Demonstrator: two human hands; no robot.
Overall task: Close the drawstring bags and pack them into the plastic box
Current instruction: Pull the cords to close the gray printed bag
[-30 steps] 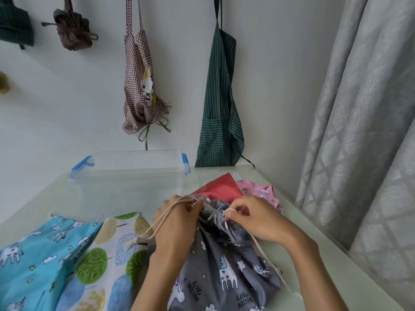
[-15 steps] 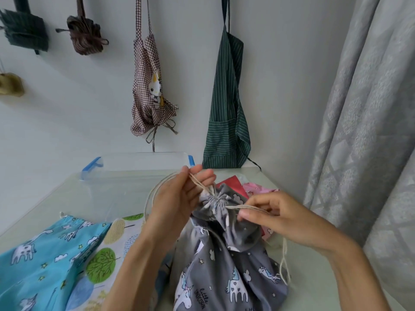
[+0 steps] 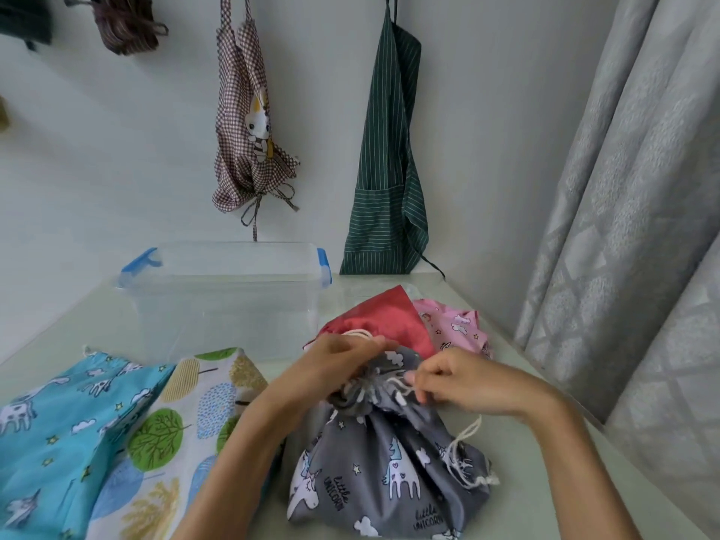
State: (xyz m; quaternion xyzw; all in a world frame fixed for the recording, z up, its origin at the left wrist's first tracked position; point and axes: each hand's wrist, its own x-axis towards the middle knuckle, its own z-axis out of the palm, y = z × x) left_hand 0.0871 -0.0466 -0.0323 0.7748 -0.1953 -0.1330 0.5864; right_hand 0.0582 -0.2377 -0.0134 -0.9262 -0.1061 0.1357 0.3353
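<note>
A grey unicorn drawstring bag (image 3: 385,481) stands on the table in front of me, its neck gathered tight. My left hand (image 3: 335,364) grips the gathered neck from the left. My right hand (image 3: 456,380) pinches the white cord (image 3: 401,391) at the neck from the right. A loose end of the cord trails over the bag's right side. Behind it lie a red bag (image 3: 382,321) and a pink bag (image 3: 456,325). A tree-print bag (image 3: 175,442) and a blue unicorn bag (image 3: 58,430) lie at the left. The clear plastic box (image 3: 226,298) with blue latches stands open behind.
Aprons hang on the wall: a checked one (image 3: 245,130) and a green striped one (image 3: 389,169). A grey curtain (image 3: 631,228) hangs close along the table's right edge. The pale green table (image 3: 545,481) shows bare surface at the right.
Both hands have come down and together onto the grey bag's neck after pulling the cords outward. The bag sits lower on the table, its neck drawn tight.
</note>
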